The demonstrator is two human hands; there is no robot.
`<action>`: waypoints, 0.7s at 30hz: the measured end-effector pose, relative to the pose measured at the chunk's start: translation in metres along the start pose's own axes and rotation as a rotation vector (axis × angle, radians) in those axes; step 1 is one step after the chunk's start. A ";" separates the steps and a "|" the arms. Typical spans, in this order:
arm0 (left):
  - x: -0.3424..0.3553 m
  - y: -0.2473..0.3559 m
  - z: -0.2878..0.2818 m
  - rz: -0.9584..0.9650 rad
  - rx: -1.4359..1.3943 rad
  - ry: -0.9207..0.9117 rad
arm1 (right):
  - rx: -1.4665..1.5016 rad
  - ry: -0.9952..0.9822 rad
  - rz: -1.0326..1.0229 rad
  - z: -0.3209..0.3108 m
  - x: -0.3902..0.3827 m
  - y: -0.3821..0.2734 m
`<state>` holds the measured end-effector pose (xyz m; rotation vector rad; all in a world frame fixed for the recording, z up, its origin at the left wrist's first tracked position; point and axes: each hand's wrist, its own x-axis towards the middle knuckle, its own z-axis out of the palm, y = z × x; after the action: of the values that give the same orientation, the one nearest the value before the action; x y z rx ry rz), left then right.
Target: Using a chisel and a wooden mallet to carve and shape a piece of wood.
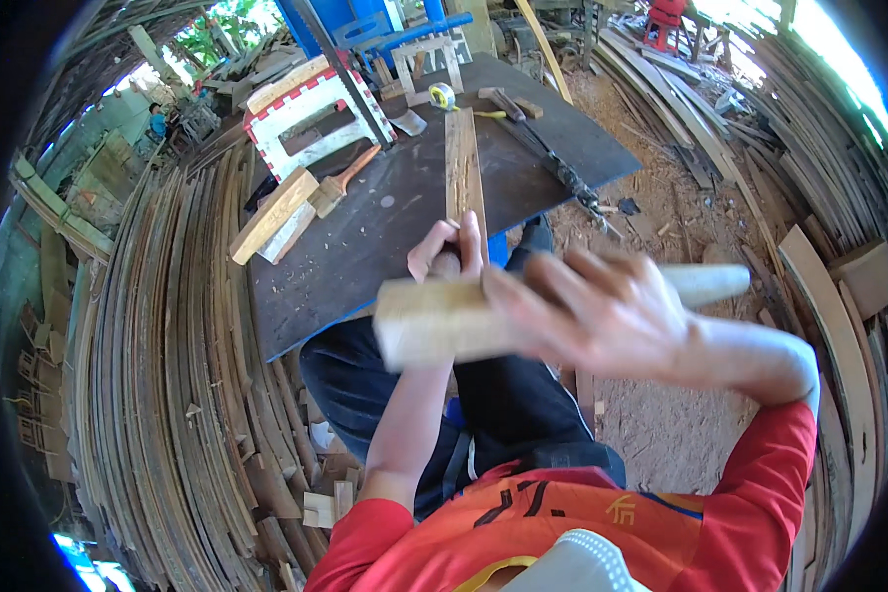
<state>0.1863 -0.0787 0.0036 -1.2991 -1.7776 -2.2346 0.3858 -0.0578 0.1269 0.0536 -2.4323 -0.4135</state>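
Note:
My right hand (602,306) grips a long pale wooden block (419,321), slightly blurred, held crosswise over my lap and in front of my left hand (449,247). My left hand is closed at the near part of a narrow wooden board (461,158) with a rough groove along it, which lies on the dark tabletop (335,276). What its fingers hold is partly hidden by the block and too small to make out. A wooden block (271,212) and a brush (335,187) lie to the left on the table.
A white stool (306,143), tape measure (442,97), hand tool (503,104) and black bar clamp (572,183) are on the table. Stacked planks (148,355) line the left, more boards (824,335) the right. Blue equipment (385,39) stands behind.

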 end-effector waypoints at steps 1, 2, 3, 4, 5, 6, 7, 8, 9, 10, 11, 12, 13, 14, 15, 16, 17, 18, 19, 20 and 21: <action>-0.002 0.005 -0.001 0.032 0.037 0.038 | 0.027 0.051 -0.031 -0.007 0.001 -0.010; 0.000 -0.002 0.001 0.140 -0.096 0.048 | -0.014 0.143 -0.110 -0.006 -0.001 -0.014; 0.000 -0.007 -0.001 0.130 -0.098 0.021 | 0.020 0.150 -0.120 -0.004 -0.001 -0.014; 0.001 -0.010 -0.004 0.120 -0.098 -0.007 | -0.009 0.044 -0.057 0.004 0.002 -0.007; 0.003 -0.003 -0.003 0.106 -0.101 -0.043 | -0.039 -0.066 0.014 0.014 0.002 0.002; 0.005 0.006 0.003 0.072 -0.098 -0.022 | -0.026 -0.021 0.016 0.016 0.000 0.000; 0.001 -0.002 0.001 0.024 -0.062 0.000 | -0.007 0.030 0.022 0.019 -0.001 -0.006; 0.001 -0.017 0.000 -0.016 -0.038 0.044 | 0.016 0.062 -0.015 0.008 0.006 -0.015; 0.002 -0.021 0.004 -0.063 -0.029 0.068 | 0.026 0.081 -0.034 0.000 0.007 -0.021; -0.002 -0.021 0.005 -0.090 -0.119 0.043 | 0.001 0.052 -0.027 0.009 0.006 -0.013; 0.002 -0.009 0.007 -0.096 -0.103 0.094 | -0.009 0.039 -0.020 0.018 0.007 -0.007; 0.004 -0.011 0.001 -0.017 -0.030 0.016 | -0.017 0.026 -0.013 0.029 0.007 0.000; 0.008 -0.013 -0.006 0.061 0.042 -0.063 | -0.031 -0.019 0.027 0.039 0.005 0.008; 0.014 -0.014 -0.006 -0.023 -0.036 -0.051 | -0.044 -0.022 0.019 0.035 0.008 0.006; 0.014 -0.014 -0.008 -0.115 -0.108 -0.042 | -0.029 -0.006 -0.011 0.025 0.009 -0.005; 0.016 -0.019 -0.004 -0.054 -0.106 -0.039 | -0.009 0.023 -0.034 0.015 0.006 -0.017; 0.018 -0.023 0.001 0.007 -0.105 -0.034 | 0.041 0.120 -0.075 0.013 0.004 -0.021; 0.017 -0.010 -0.009 -0.061 -0.070 -0.023 | 0.056 0.082 -0.079 0.015 0.007 -0.018; 0.016 -0.010 -0.011 -0.233 -0.157 -0.085 | -0.042 -0.065 -0.001 0.035 0.006 -0.004; 0.019 -0.007 -0.011 -0.227 -0.035 -0.068 | -0.047 -0.036 0.030 0.047 0.012 0.006; 0.023 -0.013 -0.008 -0.190 -0.062 -0.048 | -0.065 -0.032 0.021 0.044 0.011 0.004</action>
<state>0.1602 -0.0702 0.0066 -1.2533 -1.9402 -2.3927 0.3504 -0.0431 0.1030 -0.0067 -2.4465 -0.4869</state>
